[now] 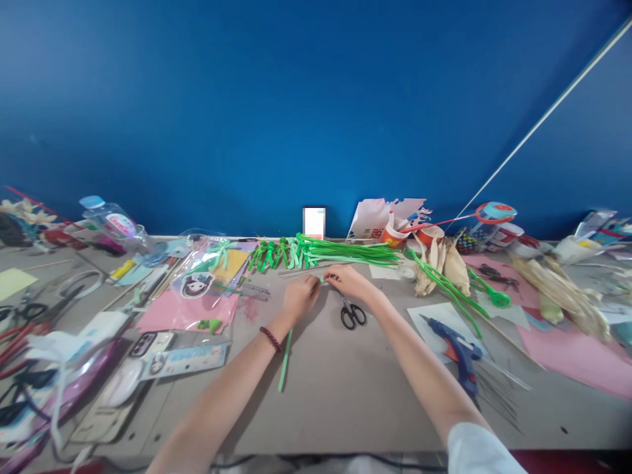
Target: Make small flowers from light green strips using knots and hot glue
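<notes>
My left hand (300,296), with a beaded bracelet on its wrist, pinches a pale green pipe cleaner (285,362). Its long tail runs out below that wrist toward the near edge. From the other side, my right hand (342,279) closes its fingertips on the short end of the same stem, and the two hands almost meet. Black-handled scissors (353,316) lie just below my right hand, their blades partly under it. Behind both hands lies a bundle of green pipe cleaners (350,253), with several twisted green pieces (271,254) beside it on the left.
To the right, a blue glue gun (461,355) rests on white paper, near thin wires. On the left are pink paper (162,309), a clear bag and a power strip (101,418). Paper cups (395,236) and a small phone-like screen (315,222) stand along the blue wall.
</notes>
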The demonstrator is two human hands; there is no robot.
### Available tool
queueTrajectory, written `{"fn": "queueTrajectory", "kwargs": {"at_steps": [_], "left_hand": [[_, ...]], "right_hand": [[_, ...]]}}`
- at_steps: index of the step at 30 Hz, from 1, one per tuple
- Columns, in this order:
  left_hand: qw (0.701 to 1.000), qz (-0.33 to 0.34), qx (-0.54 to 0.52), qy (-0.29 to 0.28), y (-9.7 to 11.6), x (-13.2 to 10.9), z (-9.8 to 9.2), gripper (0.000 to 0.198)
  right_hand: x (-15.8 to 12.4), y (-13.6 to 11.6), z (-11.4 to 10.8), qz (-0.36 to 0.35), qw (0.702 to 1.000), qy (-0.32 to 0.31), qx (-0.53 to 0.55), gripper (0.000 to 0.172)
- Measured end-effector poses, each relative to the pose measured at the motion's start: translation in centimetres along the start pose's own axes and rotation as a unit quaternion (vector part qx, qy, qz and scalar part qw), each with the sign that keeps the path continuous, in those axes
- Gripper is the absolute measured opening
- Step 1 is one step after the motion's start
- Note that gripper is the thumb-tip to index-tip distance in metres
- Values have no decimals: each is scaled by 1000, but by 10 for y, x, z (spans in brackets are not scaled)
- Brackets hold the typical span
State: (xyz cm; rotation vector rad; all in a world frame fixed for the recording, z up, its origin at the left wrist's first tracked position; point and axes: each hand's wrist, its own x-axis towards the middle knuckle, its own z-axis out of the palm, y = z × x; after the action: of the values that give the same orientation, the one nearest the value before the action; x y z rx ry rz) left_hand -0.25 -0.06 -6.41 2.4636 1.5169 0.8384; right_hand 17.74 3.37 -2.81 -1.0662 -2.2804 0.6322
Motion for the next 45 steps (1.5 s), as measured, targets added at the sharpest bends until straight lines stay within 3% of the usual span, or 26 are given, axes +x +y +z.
{"fn": "queueTrajectory", "kwargs": {"at_steps": [5,16,29,35,41,45], "left_hand": [[1000,1,5,-8,-2,-1,2,21],[998,9,66,2,-2,-1,3,23],[998,12,63,13,-4,-2,6,23],[994,56,91,24,4,-2,1,20],[971,166,172,9,9,-2,-6,12],[960,201,193,-4,10,-2,-6,11]], "right_hand": [[-1,2,3,-5,1000,-1,-30,23],[0,-5,9,19,999,28,-10,19],[0,-7,10,28,998,45,16,17],[-2,-6,-5,121,984,-26,127,18],[-5,-4,-17,88,991,-91,45,13],[-6,-7,-18,100,988,-119,10,13]]}}
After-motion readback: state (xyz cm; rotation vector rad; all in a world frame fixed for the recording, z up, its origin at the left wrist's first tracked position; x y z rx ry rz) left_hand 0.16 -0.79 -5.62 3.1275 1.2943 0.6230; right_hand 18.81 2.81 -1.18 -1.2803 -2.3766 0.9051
